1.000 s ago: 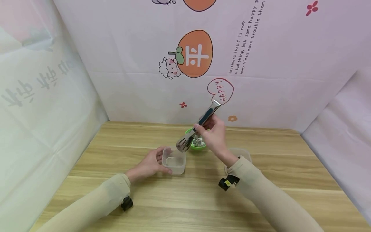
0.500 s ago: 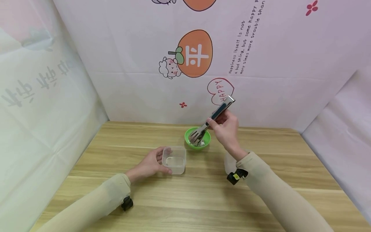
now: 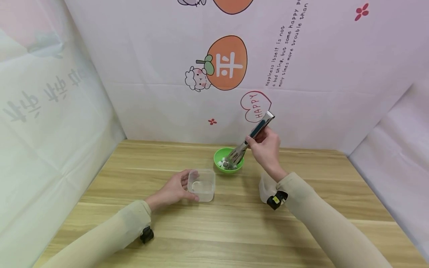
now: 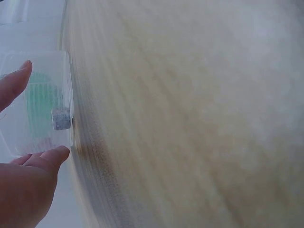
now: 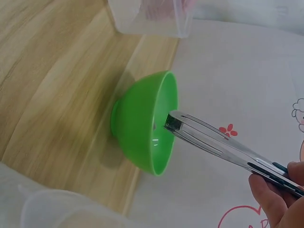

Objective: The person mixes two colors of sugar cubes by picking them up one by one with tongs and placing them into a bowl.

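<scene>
My left hand (image 3: 172,191) holds a clear square plastic container (image 3: 202,199) by its sides, thumb at the near side and fingers at the far side. Through its wall, the left wrist view shows one small grey cube (image 4: 61,118) inside. My right hand (image 3: 266,149) grips metal serving tongs (image 3: 258,128) with dark handle inserts. Their slotted tips reach down over the green bowl (image 3: 218,167), which has several small white and grey cubes (image 3: 222,163) in it. In the right wrist view a dark grey cube (image 5: 174,122) shows between the tongs' tips at the bowl's rim.
A second clear plastic container (image 3: 265,188) stands on the wooden table (image 3: 214,238) at the right, partly hidden under my right wrist. A white printed cloth (image 3: 161,104) rises behind the table's back edge, with white sheets at both sides.
My right hand has carried the tongs back and to the right, from the left container's edge to over the green bowl. My left hand has stayed on its container.
</scene>
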